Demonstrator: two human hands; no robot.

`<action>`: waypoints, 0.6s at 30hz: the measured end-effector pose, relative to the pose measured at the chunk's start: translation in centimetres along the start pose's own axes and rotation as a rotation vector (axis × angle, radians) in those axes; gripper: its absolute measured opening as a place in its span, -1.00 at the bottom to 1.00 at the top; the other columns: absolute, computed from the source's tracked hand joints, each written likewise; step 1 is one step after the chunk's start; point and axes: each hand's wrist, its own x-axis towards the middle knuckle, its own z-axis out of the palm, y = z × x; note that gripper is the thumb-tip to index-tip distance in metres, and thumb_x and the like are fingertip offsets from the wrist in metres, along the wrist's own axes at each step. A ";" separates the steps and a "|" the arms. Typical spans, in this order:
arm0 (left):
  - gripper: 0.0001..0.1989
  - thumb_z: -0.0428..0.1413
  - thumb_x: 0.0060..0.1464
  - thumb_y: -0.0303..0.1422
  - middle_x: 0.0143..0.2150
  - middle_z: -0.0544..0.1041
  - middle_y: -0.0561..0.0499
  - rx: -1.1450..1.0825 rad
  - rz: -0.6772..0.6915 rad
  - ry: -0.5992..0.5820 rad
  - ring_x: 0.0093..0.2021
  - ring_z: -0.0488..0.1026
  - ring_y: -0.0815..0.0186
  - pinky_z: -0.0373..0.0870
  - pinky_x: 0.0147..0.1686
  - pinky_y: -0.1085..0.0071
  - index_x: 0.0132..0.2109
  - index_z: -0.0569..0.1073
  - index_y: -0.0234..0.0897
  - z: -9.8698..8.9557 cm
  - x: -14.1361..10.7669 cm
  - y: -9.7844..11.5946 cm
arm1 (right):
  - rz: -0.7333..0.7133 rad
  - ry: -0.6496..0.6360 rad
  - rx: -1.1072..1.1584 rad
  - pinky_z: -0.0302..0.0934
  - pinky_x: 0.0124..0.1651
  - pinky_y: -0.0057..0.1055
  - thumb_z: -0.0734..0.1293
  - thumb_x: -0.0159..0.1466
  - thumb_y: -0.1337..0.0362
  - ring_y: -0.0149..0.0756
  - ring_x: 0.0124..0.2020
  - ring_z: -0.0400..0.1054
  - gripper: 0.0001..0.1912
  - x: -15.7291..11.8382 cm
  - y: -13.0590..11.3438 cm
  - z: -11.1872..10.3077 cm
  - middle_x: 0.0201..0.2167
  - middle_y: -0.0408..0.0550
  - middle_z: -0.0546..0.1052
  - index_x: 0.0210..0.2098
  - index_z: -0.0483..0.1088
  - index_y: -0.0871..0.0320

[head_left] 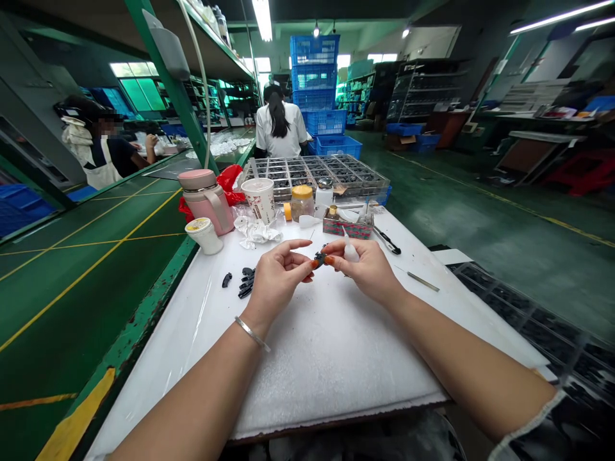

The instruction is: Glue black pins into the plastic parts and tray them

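While I watch from far off, I see a white table (331, 358) under the patterned box (336, 227). My left hand (278, 272) and right hand (369, 269) are on the near side of that box, pinched nearly closed on one small black piece (319, 258). The white bottle (352, 253), just before the box, seems tucked in the right hand; a hard squeeze might make it drip. Loose black pieces (246, 284), left of the box, could scatter if bumped. The pinched one could slip if fingers loosen.
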 end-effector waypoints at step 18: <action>-0.49 0.32 -0.12 -0.31 -0.42 0.54 -0.03 -0.083 -0.061 -0.049 -0.47 0.46 0.37 0.45 -0.42 0.48 -0.01 0.39 -0.34 -0.5 0.4 -0.1 | -0.074 -0.016 -0.026 0.18 -0.46 -0.41 0.44 0.08 0.06 -0.33 -0.47 0.37 -0.60 -0.5 0.0 -0.4 -0.49 -0.04 0.53 -0.22 0.52 0.23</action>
